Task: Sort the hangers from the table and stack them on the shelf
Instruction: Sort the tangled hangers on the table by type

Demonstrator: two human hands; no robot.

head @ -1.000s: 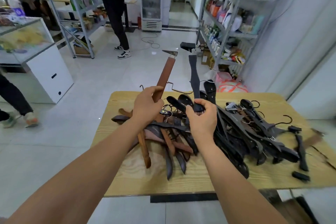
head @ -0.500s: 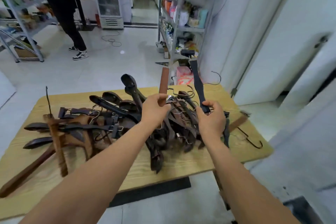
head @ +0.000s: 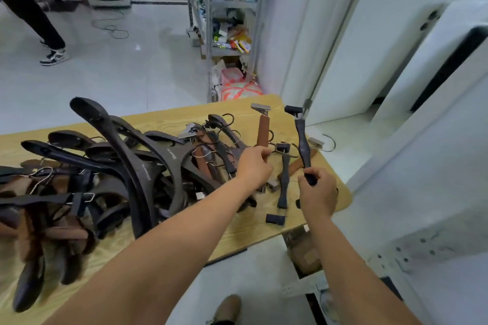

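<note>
A big pile of dark and brown hangers (head: 113, 166) covers the left and middle of the wooden table (head: 237, 232). My left hand (head: 253, 163) grips a light-brown clip hanger (head: 262, 130) that stands upright, its metal clip on top. My right hand (head: 315, 190) grips a black clip hanger (head: 302, 140), also upright, beside the brown one over the table's right end. Another black clip hanger (head: 282, 187) lies flat on the table between my hands.
A metal shelf rack (head: 208, 21) with packets stands beyond the table's far right corner, bags at its foot. White wall panels and a white shelf unit (head: 435, 166) fill the right. A person's legs (head: 39, 21) are at far left. A cardboard box (head: 303, 253) sits under the table's edge.
The view has swung right and down, so the pile now lies to my left. Both hands have carried their hangers to the table's right end, still upright.
</note>
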